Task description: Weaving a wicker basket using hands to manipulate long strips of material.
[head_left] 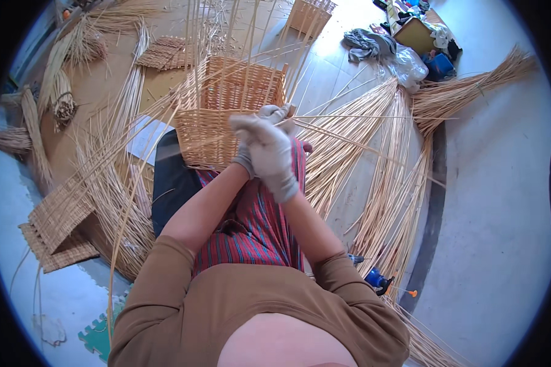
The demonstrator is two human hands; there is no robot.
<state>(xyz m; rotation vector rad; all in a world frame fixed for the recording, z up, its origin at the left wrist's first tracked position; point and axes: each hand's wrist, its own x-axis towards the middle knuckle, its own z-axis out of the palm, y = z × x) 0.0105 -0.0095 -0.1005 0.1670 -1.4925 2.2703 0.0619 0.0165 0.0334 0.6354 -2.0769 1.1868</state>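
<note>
Seated worker, half-woven wicker basket resting on the lap against a striped apron, its open mouth turned away toward the floor. Both hands gloved and crossed at the near rim of the basket: the right hand lies on top, closed around a thin willow rod that runs off to the right; the left hand sits just beyond it, fingers curled at the rim, though what exactly it pinches cannot be told. Upright stakes rise from the basket walls and fan outward. Judged step: weaving at or near the top border, a rod being bent in between stakes. The next move likely calls for a firm bend without kinking the rod, and one hand holding the rim steady. Room: free stakes crowd the hands from above and left; a large sheaf of loose willow lies on the floor close to the right, woven mats to the left, a second small basket well apart beyond. Clear floor shows only far right.
</note>
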